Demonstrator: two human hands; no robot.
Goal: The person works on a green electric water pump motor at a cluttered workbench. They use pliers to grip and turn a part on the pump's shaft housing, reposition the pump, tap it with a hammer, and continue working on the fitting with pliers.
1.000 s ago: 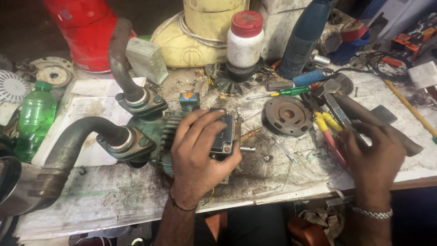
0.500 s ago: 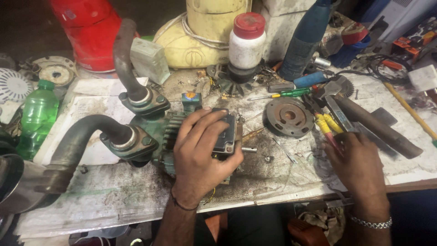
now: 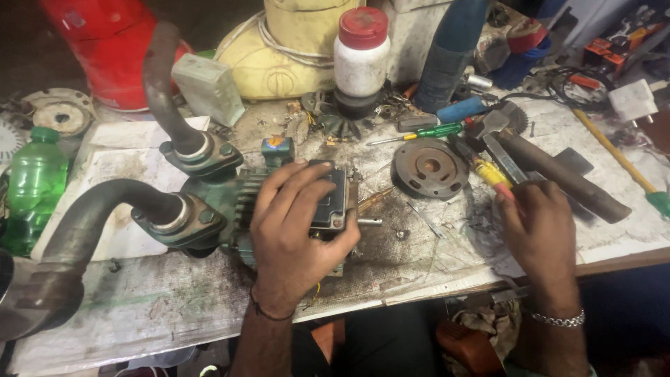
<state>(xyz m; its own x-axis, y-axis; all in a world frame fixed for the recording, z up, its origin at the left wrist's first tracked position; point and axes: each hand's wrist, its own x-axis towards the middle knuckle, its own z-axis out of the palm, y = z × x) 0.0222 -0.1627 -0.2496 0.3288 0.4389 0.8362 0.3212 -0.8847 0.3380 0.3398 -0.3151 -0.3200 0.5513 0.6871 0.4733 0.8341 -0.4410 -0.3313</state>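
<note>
**Two hands at a messy workbench**

At the far left stands a green plastic bottle [image 3: 35, 178]. Next to it, two thick dark hoses [image 3: 98, 209] bend down into a green metal pump [image 3: 216, 202]. The pump lies on the dirty table [image 3: 139, 307], near the front edge.

The left hand [image 3: 296, 227] lies on top of the pump's right end. Its fingers [image 3: 293, 181] are spread and curled over a dark box [image 3: 331, 199] fixed to the pump, and the thumb presses on the right side.

Behind the hand stands a white jar with a red lid [image 3: 361, 52]. A bit to the right, a green screwdriver [image 3: 419, 132] lies flat, and just in front of it sits a round grey metal disc [image 3: 429, 167].

The right hand [image 3: 541, 234] rests near the table's right front edge. Its fingers are bent and close together, touching a tool with a yellow and red handle [image 3: 492, 174]. I cannot tell if they grip it. A silver bracelet [image 3: 558, 320] is on that wrist. A long dark bar [image 3: 565, 174] lies just behind the hand.
</note>
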